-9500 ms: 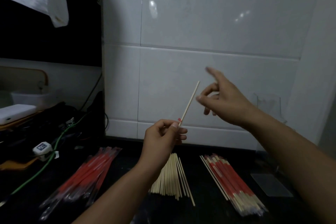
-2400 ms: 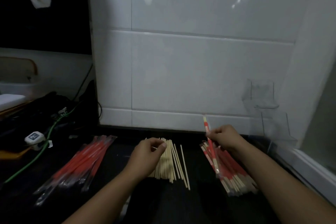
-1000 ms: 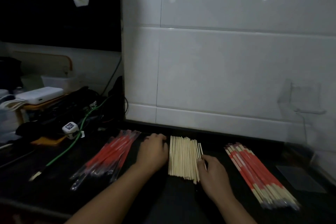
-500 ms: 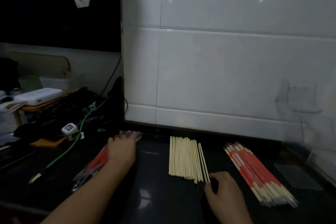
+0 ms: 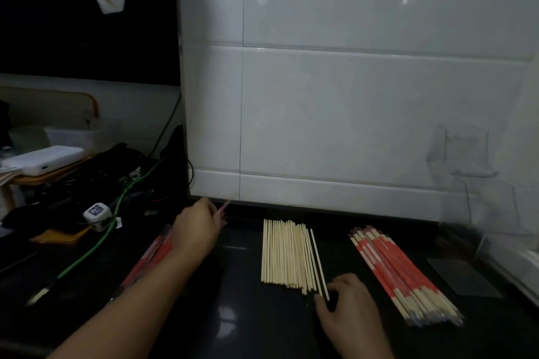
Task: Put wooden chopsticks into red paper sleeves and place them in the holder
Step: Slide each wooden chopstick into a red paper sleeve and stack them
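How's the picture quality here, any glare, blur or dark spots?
Head view: dim overall; bright glare spots on the white wall tiles; the black countertop shows a faint reflection; the left hand is slightly motion-blurred; the clear holder is barely visible; straight tile lines bow from wide-angle distortion.

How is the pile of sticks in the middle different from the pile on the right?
The middle pile is bare pale wood; the right pile wears red sleeves, with only the wooden ends showing. The middle pile lies straight toward the wall; the right pile slants. The right hand touches the middle pile, not the right pile. Both lie flat on the dark counter.
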{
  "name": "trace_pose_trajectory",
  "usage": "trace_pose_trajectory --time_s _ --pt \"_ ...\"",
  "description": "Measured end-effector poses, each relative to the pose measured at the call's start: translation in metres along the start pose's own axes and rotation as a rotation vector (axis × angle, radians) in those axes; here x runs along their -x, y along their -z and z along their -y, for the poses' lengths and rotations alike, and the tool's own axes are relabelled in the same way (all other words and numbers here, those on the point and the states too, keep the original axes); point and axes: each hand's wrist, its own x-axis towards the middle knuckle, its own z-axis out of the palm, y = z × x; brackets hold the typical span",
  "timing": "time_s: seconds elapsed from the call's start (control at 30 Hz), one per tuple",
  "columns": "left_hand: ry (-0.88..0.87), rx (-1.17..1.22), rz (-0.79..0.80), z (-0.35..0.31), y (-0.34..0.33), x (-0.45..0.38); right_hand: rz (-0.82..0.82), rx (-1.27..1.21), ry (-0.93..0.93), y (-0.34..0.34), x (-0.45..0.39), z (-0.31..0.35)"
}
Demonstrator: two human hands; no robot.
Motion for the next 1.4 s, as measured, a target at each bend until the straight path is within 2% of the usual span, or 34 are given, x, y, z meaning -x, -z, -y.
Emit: trace_pose_trajectory --time_s 0.13,0.37,0.47,0.53,0.6,0.63,0.67,0.7,0.8,0.97,1.03,1.2,1.4 --pt "0.154 0.683 0.082 -0.031 0.011 0.001 -0.011 0.045 -0.005 0.002 -0.001 0.005" --pt "0.215 1.118 0.206 -0.090 0.033 0.013 -0.006 0.152 0.033 0.004 -0.004 0.009" --pt "0.199 1.149 0.239 -0.101 0.036 0.019 0.073 0.276 0.005 0.003 -0.007 0.015" --pt "0.191 1.191 0.248 -0.106 0.039 0.023 0.066 0.280 -0.034 0.001 -0.011 0.016" --pt "0.191 1.252 0.252 -0.109 0.041 0.027 -0.011 0.262 -0.051 0.008 -0.008 0.025" --pt "0.191 1.274 0.254 -0.110 0.042 0.029 -0.085 0.230 -0.030 0.011 -0.009 0.023" --pt "0.183 1.290 0.256 -0.110 0.042 0.030 -0.089 0.182 0.023 0.017 -0.007 0.021" --pt "0.165 1.300 0.257 -0.110 0.043 0.032 -0.196 0.174 0.066 0.021 -0.006 0.015" --pt "0.118 1.305 0.247 -0.111 0.045 0.035 -0.455 0.013 0.177 0.041 -0.019 0.009" --pt "0.104 1.298 0.275 -0.119 0.047 0.035 -0.549 -0.617 0.203 0.122 -0.070 0.032" --pt "0.078 1.260 0.276 -0.123 0.047 0.037 -0.610 -0.775 0.227 0.153 -0.091 0.043" --pt "-0.026 1.206 0.253 -0.125 0.046 0.042 -0.673 -0.954 0.350 0.214 -0.115 0.072" --pt "-0.070 1.212 0.262 -0.123 0.046 0.044 -0.718 -0.951 0.392 0.236 -0.122 0.082"
